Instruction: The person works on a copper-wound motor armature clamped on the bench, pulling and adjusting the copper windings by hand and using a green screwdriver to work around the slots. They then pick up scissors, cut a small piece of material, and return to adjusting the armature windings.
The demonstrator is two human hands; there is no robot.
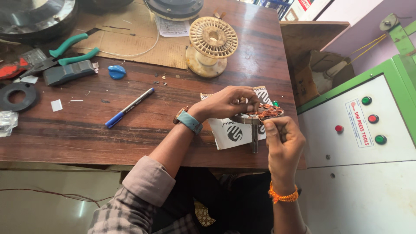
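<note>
Copper-wound coil part [265,112] on metal shaft, held above right edge of wooden worktop [130,130], over white printed paper [232,132]. Left hand [227,102] grip closed over coil top, fingers curled on windings. Right hand [281,138] grip pinched shut at coil's near side; what it pinches too small to tell. Blue pen [129,108] left of coil, well apart. Empty plastic spool [211,45] beyond coil. Green-handled pliers [65,54] far left of coil.

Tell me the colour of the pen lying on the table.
The pen is blue with a dark barrel, seen in the head view.
</note>
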